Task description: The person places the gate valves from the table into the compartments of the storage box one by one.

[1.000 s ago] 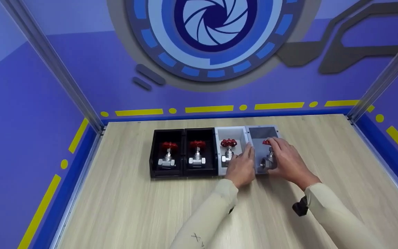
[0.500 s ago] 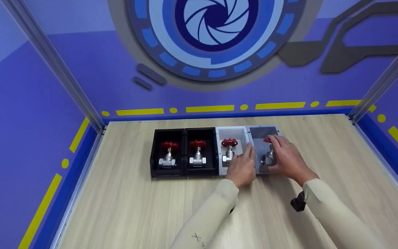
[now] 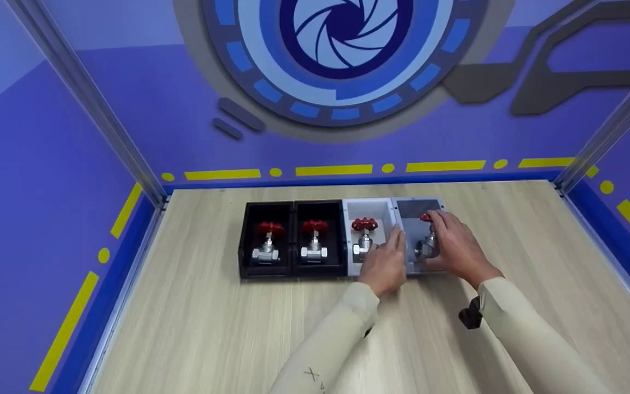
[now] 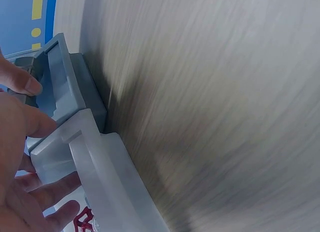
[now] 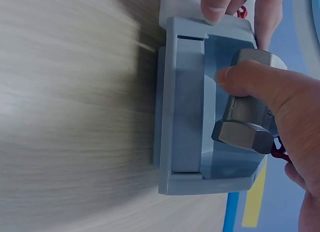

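Observation:
In my right hand I hold a metal valve with a red handwheel, over the grey bin. The thumb lies across the valve's hex-ended body in the right wrist view, and the fingers reach up by the handwheel. My left hand pinches the adjoining walls of the white bin and the grey bin. Its fingers dip into the white bin, while its thumb rests at the grey bin's rim. Inside the white bin stands another valve, partly covered by the left hand.
Two black bins join the row on the left, each holding a red-wheeled valve. The row stands on a wooden table. Purple-blue printed panels rise behind and at both sides.
My right hand and its valve have shifted slightly away from me, with the valve a little higher in view. The left hand stays at the bin walls.

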Demonstrator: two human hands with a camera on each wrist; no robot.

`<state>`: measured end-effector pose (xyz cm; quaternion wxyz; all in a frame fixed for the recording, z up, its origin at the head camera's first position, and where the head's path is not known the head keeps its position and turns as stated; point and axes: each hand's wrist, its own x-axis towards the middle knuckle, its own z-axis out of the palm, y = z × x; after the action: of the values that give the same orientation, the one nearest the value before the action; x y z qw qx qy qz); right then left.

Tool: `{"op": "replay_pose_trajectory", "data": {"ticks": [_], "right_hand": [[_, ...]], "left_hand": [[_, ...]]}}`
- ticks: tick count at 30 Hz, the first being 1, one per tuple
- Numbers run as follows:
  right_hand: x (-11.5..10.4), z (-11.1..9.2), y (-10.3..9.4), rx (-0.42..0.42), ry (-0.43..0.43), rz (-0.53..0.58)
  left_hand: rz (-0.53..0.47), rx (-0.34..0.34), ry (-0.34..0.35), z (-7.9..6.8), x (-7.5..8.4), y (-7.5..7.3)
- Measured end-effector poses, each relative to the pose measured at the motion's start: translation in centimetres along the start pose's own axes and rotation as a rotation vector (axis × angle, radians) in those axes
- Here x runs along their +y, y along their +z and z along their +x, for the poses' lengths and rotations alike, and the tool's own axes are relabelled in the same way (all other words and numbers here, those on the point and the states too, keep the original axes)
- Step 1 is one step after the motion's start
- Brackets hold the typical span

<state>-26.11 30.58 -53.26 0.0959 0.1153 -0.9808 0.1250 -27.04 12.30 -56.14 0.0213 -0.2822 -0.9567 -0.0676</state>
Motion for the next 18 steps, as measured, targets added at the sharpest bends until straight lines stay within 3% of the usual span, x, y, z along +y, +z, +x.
{"op": "replay_pose_trajectory", "data": {"ticks": [8, 18], "right_hand": [[0.1, 0.7, 0.6, 0.027, -0.016, 0.009], [-0.2, 1.4, 0.6, -0.052, -0.022, 0.021]], "left_hand": [[-0.007, -0.022, -0.010, 0.0, 0.0, 0.0], [0.006, -0.026, -0.018, 0.0, 0.1, 0.1]]}}
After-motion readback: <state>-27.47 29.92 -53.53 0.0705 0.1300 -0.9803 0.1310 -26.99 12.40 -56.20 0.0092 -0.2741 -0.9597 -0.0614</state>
